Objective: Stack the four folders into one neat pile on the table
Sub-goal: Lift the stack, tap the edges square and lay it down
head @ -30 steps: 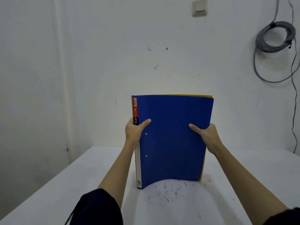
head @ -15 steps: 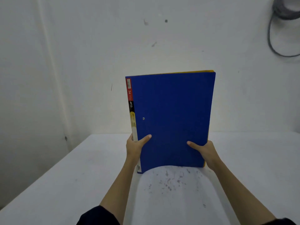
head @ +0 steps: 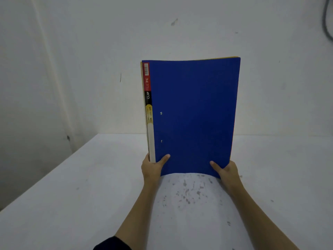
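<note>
A bundle of folders (head: 192,114) stands upright on its lower edge on the white table (head: 75,195), blue cover facing me. A yellow folder edge shows along the top and left behind the blue one; the others are hidden. My left hand (head: 153,168) grips the bundle's lower left corner by the labelled spine, thumb on the blue cover. My right hand (head: 226,171) grips the lower right corner, thumb on the cover. The blue cover's bottom edge bows slightly.
A white wall rises just behind the table's far edge. Dark speckled stains (head: 187,193) mark the tabletop between my forearms. The table's left edge (head: 50,174) runs diagonally. A grey cable (head: 327,20) hangs at the top right.
Both hands have slid down from the folders' mid-height to the bottom corners. The view has tilted down, so the switch and the cable coil have left the frame.
</note>
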